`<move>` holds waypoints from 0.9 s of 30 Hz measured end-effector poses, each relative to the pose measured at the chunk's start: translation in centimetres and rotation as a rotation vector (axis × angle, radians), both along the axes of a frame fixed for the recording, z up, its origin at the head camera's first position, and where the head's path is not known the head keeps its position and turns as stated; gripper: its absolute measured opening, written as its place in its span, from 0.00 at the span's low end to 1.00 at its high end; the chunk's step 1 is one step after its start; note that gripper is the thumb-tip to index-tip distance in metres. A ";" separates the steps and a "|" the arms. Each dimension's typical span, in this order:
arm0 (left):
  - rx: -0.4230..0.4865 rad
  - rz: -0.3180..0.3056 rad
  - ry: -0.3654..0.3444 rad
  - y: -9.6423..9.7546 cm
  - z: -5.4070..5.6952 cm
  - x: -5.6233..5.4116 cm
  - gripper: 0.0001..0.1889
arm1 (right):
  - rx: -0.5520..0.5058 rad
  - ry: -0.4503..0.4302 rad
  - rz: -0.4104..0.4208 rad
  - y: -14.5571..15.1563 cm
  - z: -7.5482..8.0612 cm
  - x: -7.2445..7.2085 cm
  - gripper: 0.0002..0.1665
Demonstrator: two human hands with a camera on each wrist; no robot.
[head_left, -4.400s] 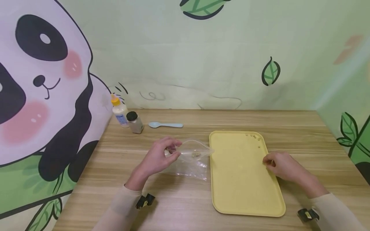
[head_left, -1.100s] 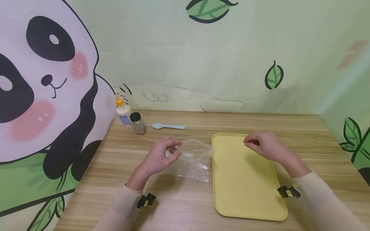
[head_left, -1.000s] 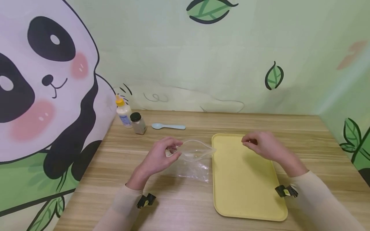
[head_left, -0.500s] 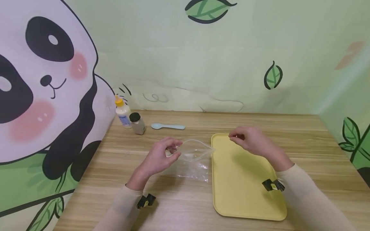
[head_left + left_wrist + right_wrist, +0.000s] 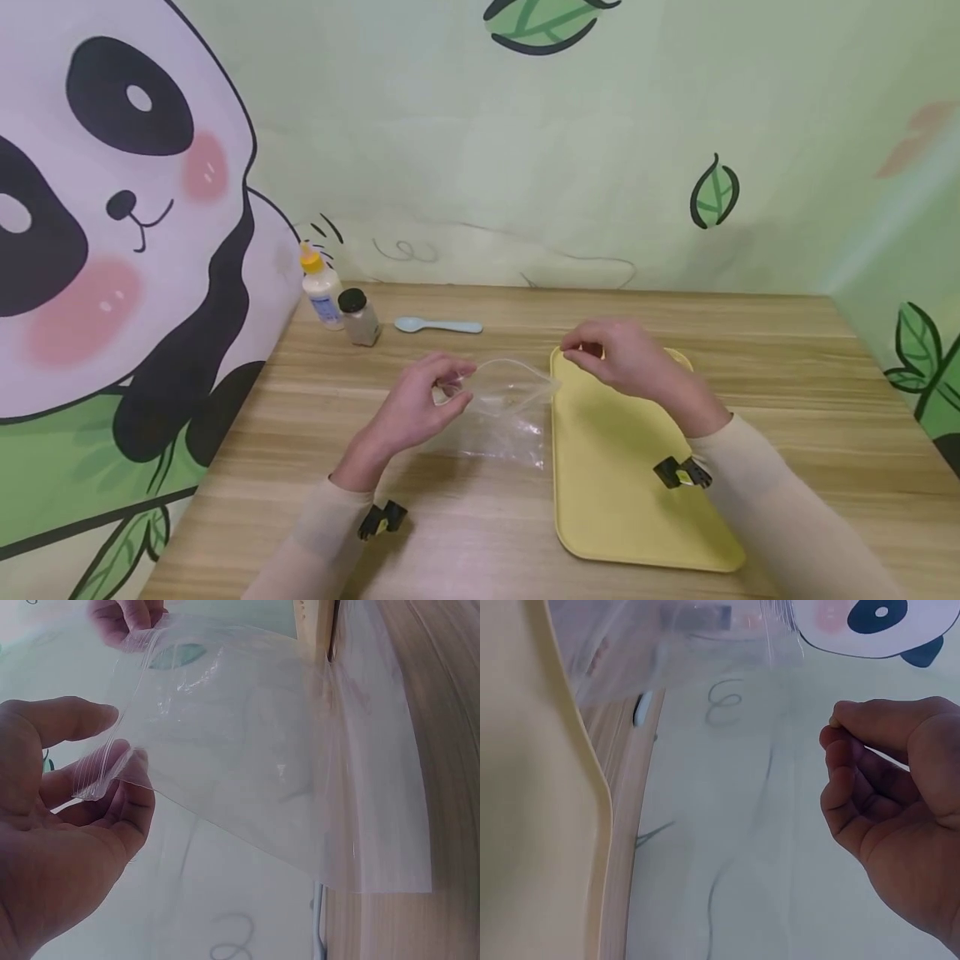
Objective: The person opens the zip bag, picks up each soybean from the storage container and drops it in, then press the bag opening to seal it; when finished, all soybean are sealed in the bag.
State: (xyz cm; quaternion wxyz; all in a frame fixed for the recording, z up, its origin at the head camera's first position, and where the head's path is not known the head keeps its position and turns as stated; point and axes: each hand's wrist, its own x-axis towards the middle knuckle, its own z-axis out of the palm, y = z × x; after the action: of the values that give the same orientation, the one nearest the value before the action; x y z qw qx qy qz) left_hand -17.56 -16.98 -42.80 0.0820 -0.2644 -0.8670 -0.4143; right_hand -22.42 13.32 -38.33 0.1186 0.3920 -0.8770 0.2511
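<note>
My left hand [image 5: 420,404] grips one side of the mouth of a clear zip bag [image 5: 498,433], thumb on one wall and fingers on the other. The bag's mouth gapes; faint bits inside are too small to tell. Over the far left corner of a yellow tray [image 5: 637,500] hovers my right hand [image 5: 618,358], just right of the bag's mouth. In the right wrist view, its thumb and forefinger pinch a tiny beige piece [image 5: 833,721], barely visible at the fingertips. My right hand and forearm cover part of the tray's far side.
A light blue spoon [image 5: 438,326] lies behind the bag. To its left stand a black-capped jar [image 5: 360,321] and a white bottle [image 5: 322,296] with a yellow top. A painted wall [image 5: 480,167] rises at the table's back edge.
My right hand has moved from the tray's right edge, across its far end, leftward to the bag's mouth. My left hand keeps its grip on the bag. Small beige pieces seen earlier on the tray are out of sight.
</note>
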 end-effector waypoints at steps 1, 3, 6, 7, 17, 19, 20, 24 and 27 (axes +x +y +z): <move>0.000 -0.001 -0.001 0.0 0.0 0.0 0.17 | -0.009 0.008 0.012 -0.2 0.0 0.0 0.03; 0.002 -0.004 -0.002 0.1 0.0 0.0 0.17 | -0.023 0.020 0.035 -0.7 0.0 0.1 0.03; -0.002 -0.003 -0.006 0.1 0.0 0.0 0.17 | -0.028 0.030 0.063 -1.4 0.0 0.2 0.02; -0.005 -0.001 -0.006 0.1 0.0 0.0 0.17 | -0.031 0.032 0.073 -1.7 0.0 0.2 0.02; -0.006 0.004 -0.016 0.0 0.0 -0.1 0.17 | -0.056 0.007 0.123 -3.8 -0.2 0.5 0.02; -0.007 0.002 -0.016 0.0 0.0 -0.1 0.17 | -0.048 -0.008 0.123 -4.2 -0.3 0.5 0.02; -0.008 0.002 -0.015 0.0 0.0 -0.1 0.17 | -0.046 -0.011 0.125 -4.4 -0.3 0.6 0.03; -0.011 0.001 -0.015 0.0 0.1 -0.1 0.17 | -0.035 -0.021 0.132 -5.1 -0.2 0.6 0.02; -0.011 -0.001 -0.016 0.0 0.1 -0.1 0.17 | -0.035 -0.026 0.136 -5.6 -0.2 0.7 0.02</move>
State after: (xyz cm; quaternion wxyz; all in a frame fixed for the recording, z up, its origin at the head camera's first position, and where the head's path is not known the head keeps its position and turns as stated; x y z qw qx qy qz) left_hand -17.63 -16.94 -42.68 0.0736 -0.2619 -0.8698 -0.4116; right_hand -21.75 7.72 -38.56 0.0968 0.4451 -0.8454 0.2790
